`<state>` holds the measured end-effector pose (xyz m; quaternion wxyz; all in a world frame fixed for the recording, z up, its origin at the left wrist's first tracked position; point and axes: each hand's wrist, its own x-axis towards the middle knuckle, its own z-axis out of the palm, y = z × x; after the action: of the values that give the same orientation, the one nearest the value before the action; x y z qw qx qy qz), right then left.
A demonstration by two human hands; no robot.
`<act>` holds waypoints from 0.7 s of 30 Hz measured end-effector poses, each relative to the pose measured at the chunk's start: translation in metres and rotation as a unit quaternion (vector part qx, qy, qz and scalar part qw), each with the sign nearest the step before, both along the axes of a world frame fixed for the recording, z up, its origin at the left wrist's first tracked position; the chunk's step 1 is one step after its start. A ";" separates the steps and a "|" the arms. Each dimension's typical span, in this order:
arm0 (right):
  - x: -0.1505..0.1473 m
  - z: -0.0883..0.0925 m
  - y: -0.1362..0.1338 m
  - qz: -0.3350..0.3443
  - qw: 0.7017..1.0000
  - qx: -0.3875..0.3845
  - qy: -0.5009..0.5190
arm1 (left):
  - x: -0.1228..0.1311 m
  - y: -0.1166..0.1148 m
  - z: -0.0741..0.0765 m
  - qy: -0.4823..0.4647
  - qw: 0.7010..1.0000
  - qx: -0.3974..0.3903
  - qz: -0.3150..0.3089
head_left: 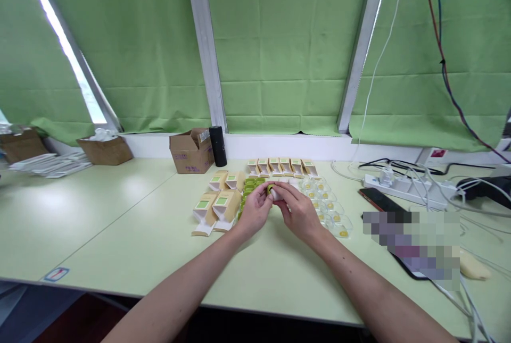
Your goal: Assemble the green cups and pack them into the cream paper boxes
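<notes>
Both hands meet on one small piece
The left hand (255, 210) and right hand (298, 214) share a fingertip grip on a small green-topped piece (271, 190) (too small to identify), held just above the bench (131, 226) between kraft cartons (217, 206) and clear cups (328, 209). It looks like mid-assembly work, and the next move calls for steady, aligned fingers.

Bright, even daylight — filtered by green blinds (279, 50), glaring white at the window gaps (51, 17). Right hand (297, 210) casts a faint shadow on the table (120, 215). Edges bow (wide lens); centre sharp.
</notes>
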<state>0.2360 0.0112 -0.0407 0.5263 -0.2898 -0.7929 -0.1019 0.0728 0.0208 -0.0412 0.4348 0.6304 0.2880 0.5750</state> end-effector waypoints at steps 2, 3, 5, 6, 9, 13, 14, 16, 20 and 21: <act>-0.001 0.000 0.000 -0.004 1.000 0.001 0.001 | 0.001 0.000 0.000 -0.004 1.000 0.010 0.005; -0.001 0.000 0.000 -0.004 1.000 0.001 0.003 | 0.001 -0.001 0.000 -0.002 1.000 0.014 0.005; -0.001 0.000 0.001 -0.004 1.000 -0.002 0.005 | 0.000 -0.003 0.000 0.002 1.000 0.010 -0.004; 0.000 -0.001 0.001 -0.007 1.000 -0.004 0.004 | -0.001 -0.004 0.000 0.002 1.000 0.002 -0.011; 0.000 -0.003 0.002 -0.023 1.000 -0.014 -0.005 | -0.003 -0.006 0.001 -0.006 0.999 -0.024 -0.030; 0.000 -0.007 0.003 -0.031 0.999 -0.021 -0.011 | -0.003 -0.008 0.000 -0.007 0.999 -0.024 -0.037; 0.000 -0.007 0.003 -0.031 0.999 -0.020 -0.011 | -0.002 -0.008 0.000 -0.004 0.999 -0.025 -0.041; -0.001 -0.008 0.003 -0.033 0.999 -0.015 -0.012 | 0.000 -0.007 0.000 0.000 0.999 -0.027 -0.047; -0.003 -0.008 0.003 -0.047 0.999 -0.001 -0.009 | 0.001 -0.006 0.000 0.001 0.999 -0.013 -0.045; -0.003 -0.008 0.002 -0.051 0.999 0.000 -0.009 | 0.001 -0.005 0.000 0.000 0.999 -0.009 -0.046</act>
<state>0.2329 0.0135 -0.0490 0.5134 -0.3286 -0.7818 -0.1313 0.0741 0.0155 -0.0408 0.4669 0.6388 0.2640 0.5516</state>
